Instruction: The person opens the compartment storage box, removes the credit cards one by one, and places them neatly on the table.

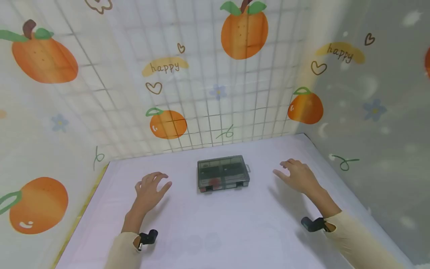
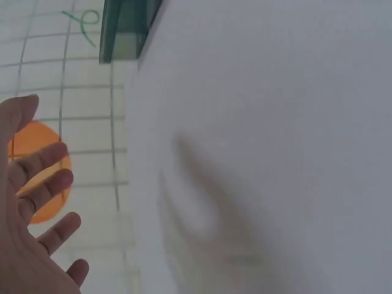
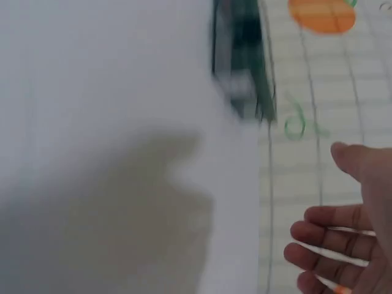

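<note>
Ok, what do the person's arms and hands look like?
The plain cream fabric left sleeve matches the right sleeve. A small black left wrist camera with a rounded end sits at one cuff, a similar right wrist camera at the other. The left hand and right hand wear no gloves.

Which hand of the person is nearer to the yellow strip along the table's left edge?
Left. The left hand is between the yellow strip and the dark box; the right hand is farther, beyond the box's right side.
</note>
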`<state>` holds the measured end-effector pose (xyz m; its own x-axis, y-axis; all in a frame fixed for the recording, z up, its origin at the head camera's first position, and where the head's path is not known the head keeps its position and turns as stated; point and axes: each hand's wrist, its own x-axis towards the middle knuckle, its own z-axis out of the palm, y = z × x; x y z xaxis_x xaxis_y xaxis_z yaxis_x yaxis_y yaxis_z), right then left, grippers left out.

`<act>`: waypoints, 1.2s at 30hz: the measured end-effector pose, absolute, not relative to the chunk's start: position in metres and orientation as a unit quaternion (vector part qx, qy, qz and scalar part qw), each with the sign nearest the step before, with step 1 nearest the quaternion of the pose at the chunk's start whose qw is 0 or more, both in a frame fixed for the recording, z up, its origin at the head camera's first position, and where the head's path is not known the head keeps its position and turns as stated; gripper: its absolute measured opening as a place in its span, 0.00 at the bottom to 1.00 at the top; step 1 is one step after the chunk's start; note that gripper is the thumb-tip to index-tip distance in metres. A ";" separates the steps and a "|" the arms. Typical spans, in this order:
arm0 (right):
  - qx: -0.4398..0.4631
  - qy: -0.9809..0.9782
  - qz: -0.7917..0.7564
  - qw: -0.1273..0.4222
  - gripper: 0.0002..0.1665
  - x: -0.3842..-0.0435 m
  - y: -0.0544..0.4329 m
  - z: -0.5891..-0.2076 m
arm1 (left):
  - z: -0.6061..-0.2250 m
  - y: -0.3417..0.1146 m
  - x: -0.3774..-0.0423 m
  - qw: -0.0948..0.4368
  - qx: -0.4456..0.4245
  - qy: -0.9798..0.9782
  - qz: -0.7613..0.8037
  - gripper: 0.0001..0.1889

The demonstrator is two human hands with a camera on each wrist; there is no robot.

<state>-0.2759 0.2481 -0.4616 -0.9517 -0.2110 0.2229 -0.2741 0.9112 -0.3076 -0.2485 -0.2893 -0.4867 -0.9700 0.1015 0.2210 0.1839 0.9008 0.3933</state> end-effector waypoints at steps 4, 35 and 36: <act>0.110 -0.959 0.255 0.064 0.32 -0.270 0.220 -0.469 | -0.500 -0.267 -0.260 0.096 -0.075 -0.954 -0.273 0.32; -0.007 -0.850 0.523 -0.061 0.29 -0.275 0.136 -0.523 | -0.550 -0.198 -0.298 0.076 -0.134 -0.866 -0.475 0.30; -0.008 -0.848 0.527 -0.065 0.29 -0.276 0.135 -0.523 | -0.551 -0.197 -0.299 0.077 -0.133 -0.864 -0.479 0.30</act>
<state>-0.2756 0.1353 -0.5233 -0.9916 -0.0551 -0.1174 0.0808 0.4451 -0.8918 -0.2988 -0.1969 -0.5514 -0.9526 0.1568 0.2607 0.3041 0.5055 0.8074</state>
